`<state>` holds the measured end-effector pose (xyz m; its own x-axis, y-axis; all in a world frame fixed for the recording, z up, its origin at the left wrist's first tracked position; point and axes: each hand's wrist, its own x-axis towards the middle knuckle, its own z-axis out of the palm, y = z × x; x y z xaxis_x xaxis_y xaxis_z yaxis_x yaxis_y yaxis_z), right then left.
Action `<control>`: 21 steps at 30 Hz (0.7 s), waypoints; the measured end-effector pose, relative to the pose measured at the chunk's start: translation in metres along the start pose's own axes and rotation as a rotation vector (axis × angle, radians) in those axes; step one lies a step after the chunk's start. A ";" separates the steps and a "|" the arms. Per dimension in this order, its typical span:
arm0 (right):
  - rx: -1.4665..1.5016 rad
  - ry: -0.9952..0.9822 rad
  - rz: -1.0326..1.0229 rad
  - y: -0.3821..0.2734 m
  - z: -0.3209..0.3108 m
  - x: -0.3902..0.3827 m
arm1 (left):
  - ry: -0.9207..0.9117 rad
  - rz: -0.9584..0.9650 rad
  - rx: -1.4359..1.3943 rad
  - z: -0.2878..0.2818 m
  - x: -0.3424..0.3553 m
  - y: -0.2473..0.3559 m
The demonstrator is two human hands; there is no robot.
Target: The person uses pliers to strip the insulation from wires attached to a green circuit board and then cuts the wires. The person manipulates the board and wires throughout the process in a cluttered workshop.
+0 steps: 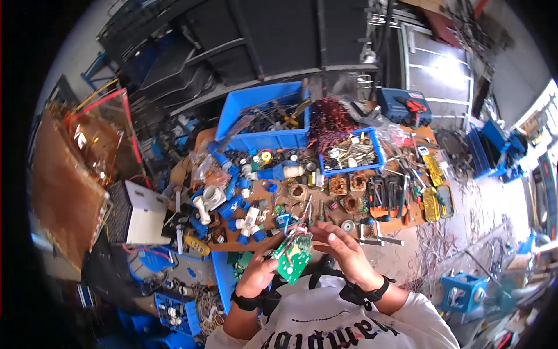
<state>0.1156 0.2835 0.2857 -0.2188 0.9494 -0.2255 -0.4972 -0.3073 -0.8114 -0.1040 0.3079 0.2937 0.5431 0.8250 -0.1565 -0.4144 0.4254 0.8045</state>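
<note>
My left hand (257,274) grips a green circuit board (295,265) by its left edge, in front of my chest. Reddish and pale wires and small parts sit on the board's upper end. My right hand (347,256) is just right of the board, with its fingers stretched out and the thumb apart. Its fingertips are close to the wires; whether they touch is not clear. Beyond my hands lies a cluttered wooden table (267,244) with white and blue pipe fittings (250,224) and hand tools.
At the table's back stand a large blue bin (279,139) of metal pieces and a smaller blue tray (351,170) of brass-coloured parts. Pliers and screwdrivers (395,195) lie at the right beside a yellow case (430,203). Another blue bin (224,279) stands below the front edge.
</note>
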 end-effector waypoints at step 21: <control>0.157 0.220 0.036 0.076 0.094 0.033 | -0.232 -0.065 0.118 -0.115 -0.011 0.056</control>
<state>-0.0080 0.2858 0.2669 -0.0599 0.9236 -0.3786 -0.6204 -0.3315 -0.7108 -0.2173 0.3655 0.2743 0.7243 0.6841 -0.0857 -0.2924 0.4173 0.8604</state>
